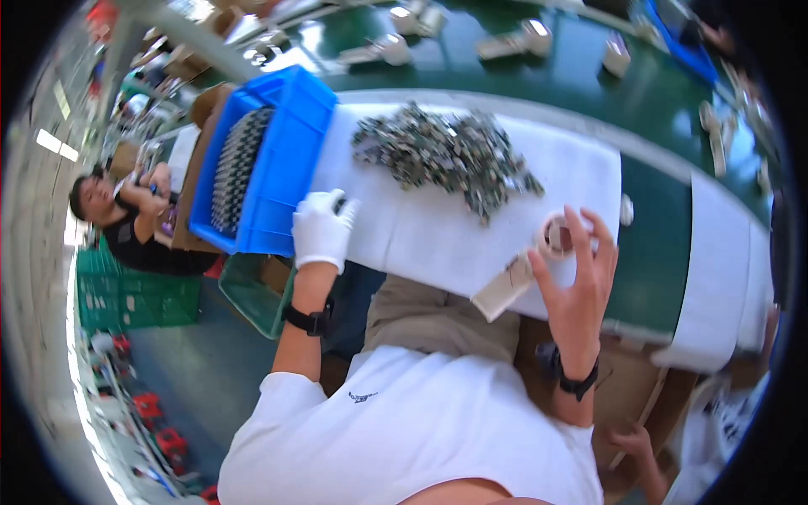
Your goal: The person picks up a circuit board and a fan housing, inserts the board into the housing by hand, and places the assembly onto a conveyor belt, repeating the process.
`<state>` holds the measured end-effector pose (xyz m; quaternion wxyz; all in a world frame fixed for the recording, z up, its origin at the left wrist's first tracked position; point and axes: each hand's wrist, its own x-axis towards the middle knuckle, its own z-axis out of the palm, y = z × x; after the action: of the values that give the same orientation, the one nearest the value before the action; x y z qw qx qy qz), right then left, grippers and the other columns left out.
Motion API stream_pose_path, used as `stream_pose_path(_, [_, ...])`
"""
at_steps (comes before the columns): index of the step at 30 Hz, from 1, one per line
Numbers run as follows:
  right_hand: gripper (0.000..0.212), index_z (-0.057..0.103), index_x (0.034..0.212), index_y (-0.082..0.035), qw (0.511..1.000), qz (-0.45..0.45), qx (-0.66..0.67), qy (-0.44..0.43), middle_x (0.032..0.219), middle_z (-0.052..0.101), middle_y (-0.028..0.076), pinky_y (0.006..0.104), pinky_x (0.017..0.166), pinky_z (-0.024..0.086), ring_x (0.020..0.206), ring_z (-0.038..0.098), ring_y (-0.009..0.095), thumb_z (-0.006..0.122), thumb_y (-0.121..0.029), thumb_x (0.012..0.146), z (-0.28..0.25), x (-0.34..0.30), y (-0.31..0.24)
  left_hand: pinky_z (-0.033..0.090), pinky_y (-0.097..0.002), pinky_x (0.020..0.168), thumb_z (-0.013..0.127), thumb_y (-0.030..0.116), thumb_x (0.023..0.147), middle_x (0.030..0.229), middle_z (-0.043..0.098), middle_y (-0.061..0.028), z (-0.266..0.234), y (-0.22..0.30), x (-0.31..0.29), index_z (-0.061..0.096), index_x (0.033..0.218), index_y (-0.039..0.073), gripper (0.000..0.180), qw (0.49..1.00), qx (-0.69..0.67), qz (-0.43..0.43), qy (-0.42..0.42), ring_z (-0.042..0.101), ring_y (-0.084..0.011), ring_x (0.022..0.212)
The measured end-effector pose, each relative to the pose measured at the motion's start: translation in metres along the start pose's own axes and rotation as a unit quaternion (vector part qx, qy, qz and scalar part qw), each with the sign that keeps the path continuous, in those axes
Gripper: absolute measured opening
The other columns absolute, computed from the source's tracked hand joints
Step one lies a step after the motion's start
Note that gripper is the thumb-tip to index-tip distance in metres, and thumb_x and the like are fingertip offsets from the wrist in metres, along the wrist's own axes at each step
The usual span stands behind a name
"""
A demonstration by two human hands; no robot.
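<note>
My left hand (322,229), in a white glove, is beside the blue bin at the worktop's left edge. Its fingers are curled, with a small dark bit at the fingertips that is too small to name. My bare right hand (582,282) has its fingers spread over the round end of a white plastic housing (503,289), shaped like a handheld fan with a long handle. The housing lies at the worktop's near right edge; whether my fingers touch it is unclear. Ahead of both hands lies a heap of small green and silvery circuit boards (446,151).
A blue bin (290,160) holds rows of similar small parts. White sheeting (404,240) covers the worktop. Beyond it, a green conveyor (446,71) carries several white housings (515,40). A green crate (252,290) stands low at left. A co-worker (126,210) is at far left; another person's hand (635,442) shows lower right.
</note>
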<state>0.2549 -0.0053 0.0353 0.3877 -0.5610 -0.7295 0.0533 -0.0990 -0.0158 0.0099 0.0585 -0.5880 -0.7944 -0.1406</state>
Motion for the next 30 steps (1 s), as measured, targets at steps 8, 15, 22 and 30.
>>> stream_pose_path(8, [0.035, 0.072, 0.120, -0.014, 0.963, 0.153, 0.167, -0.144, 0.075, 0.063, 0.005, 0.0335, 0.061, 0.048, 0.062, 0.057, 0.018, 0.076, -0.014, 0.085, -0.015, -0.027, -0.005, 0.055, -0.0415, 0.086, 0.066, 0.015, 0.090, 0.102, 0.072, -0.0197, 0.001, -0.002, 0.011, 0.075, 0.110, 0.005, 0.024, 1.000, -0.017, 0.000, -0.018, 0.069, -0.0353, 0.092])
stream_pose_path(15, [0.028, 0.073, 0.112, -0.015, 0.977, 0.043, 0.102, -0.182, 0.062, 0.058, 0.006, 0.0356, 0.055, 0.046, 0.056, 0.058, 0.022, 0.074, -0.013, 0.084, 0.006, -0.019, 0.000, 0.053, -0.0247, 0.082, 0.063, -0.005, 0.090, 0.103, 0.075, -0.0083, -0.030, 0.104, -0.030, 0.074, 0.117, 0.005, 0.031, 0.907, -0.372, 0.071, -0.186, 0.067, -0.0094, 0.089])
stream_pose_path(22, [0.018, 0.072, 0.102, -0.015, 0.973, -0.049, 0.049, -0.222, 0.064, 0.059, 0.005, 0.0358, 0.055, 0.047, 0.059, 0.062, 0.022, 0.073, -0.016, 0.084, 0.010, -0.005, 0.006, 0.053, -0.0265, 0.073, 0.057, -0.008, 0.085, 0.093, 0.073, -0.0068, 0.001, 0.135, -0.044, 0.076, 0.112, 0.007, 0.036, 0.768, -0.532, 0.122, -0.336, 0.063, -0.0103, 0.076])
stream_pose_path(30, [0.016, 0.073, 0.100, -0.013, 0.973, -0.135, 0.018, -0.188, 0.066, 0.063, 0.004, 0.0347, 0.054, 0.047, 0.060, 0.063, 0.021, 0.075, -0.015, 0.085, 0.016, -0.007, 0.011, 0.053, -0.0238, 0.075, 0.050, -0.012, 0.084, 0.091, 0.071, -0.0051, -0.003, 0.119, -0.032, 0.076, 0.105, -0.001, 0.036, 0.730, -0.490, 0.140, -0.454, 0.066, -0.0088, 0.082])
